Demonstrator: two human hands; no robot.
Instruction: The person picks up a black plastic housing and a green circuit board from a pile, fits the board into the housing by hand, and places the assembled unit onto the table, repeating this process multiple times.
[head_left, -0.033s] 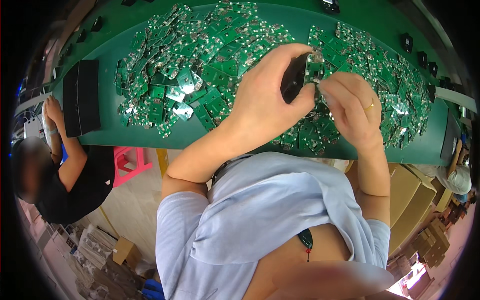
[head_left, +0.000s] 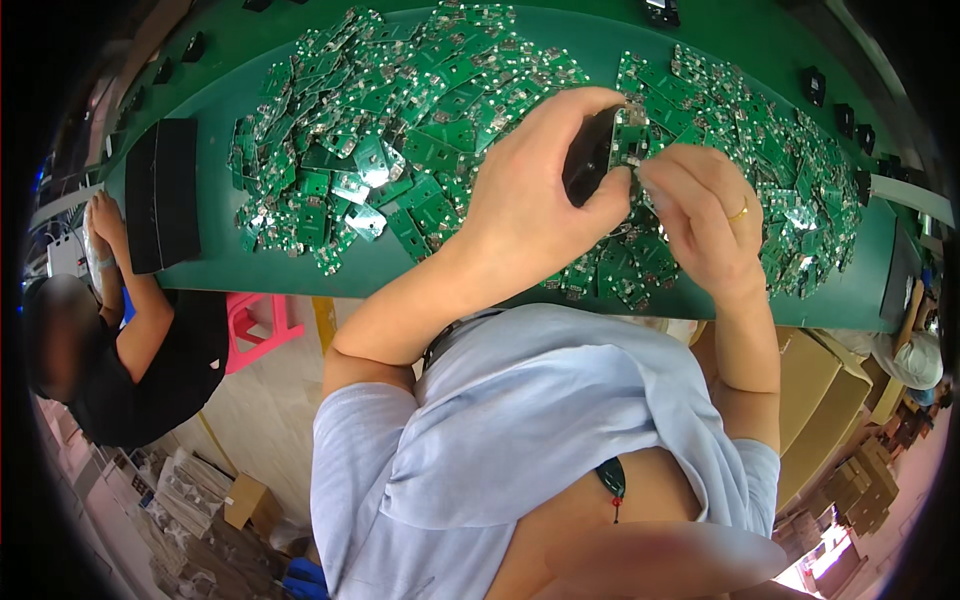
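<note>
My left hand [head_left: 528, 185] is curled round a dark black housing [head_left: 588, 160], thumb on the near side and fingers over the far side. A small green circuit board [head_left: 628, 132] stands on edge against the housing's right side. Close by on the right, my right hand [head_left: 705, 212], with a ring on one finger, has thumb and fingertips pinched at the board's lower edge. Whatever lies between those fingertips is too small to name. Both hands are above a wide heap of loose green circuit boards [head_left: 440, 130] on the green table [head_left: 400, 278].
More boards [head_left: 805, 215] spread to the right. A long black box [head_left: 165, 195] stands at the table's left end, beside a co-worker's arm [head_left: 148, 320]. Black pieces [head_left: 845, 118] line the far side. A pink stool [head_left: 255, 330] and a cardboard box [head_left: 820, 385] are below the near edge.
</note>
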